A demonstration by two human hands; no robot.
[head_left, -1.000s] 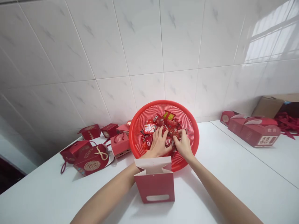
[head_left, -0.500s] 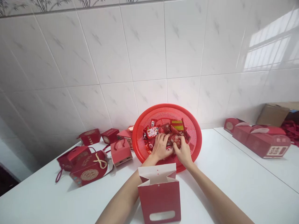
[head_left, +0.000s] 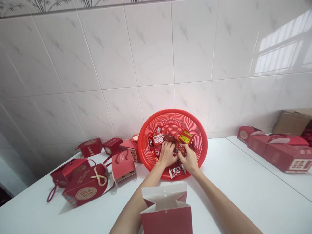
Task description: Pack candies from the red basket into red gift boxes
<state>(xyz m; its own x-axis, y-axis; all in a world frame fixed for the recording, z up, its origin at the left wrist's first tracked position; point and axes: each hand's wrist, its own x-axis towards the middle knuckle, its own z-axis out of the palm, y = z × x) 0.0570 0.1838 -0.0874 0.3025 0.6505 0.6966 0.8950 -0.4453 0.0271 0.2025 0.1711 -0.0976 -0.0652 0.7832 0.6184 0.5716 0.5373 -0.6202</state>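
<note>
Wrapped candies (head_left: 158, 139) lie in a red basket (head_left: 205, 143) by the desk's (head_left: 219, 188) back edge. The left hand (head_left: 168, 155) curves over them, its grip unclear; the right hand (head_left: 190, 159) pinches a dark-red packet (head_left: 179, 148). Gift boxes (head_left: 85, 188) sit toward the left edge.

We can read no word: characters on the white label (head_left: 299, 164) of the rightmost box (head_left: 278, 157), gold lettering (head_left: 81, 177) on the box with beige cord (head_left: 85, 185), and print on the yellow wrapper (head_left: 186, 137) are too unclear.
</note>
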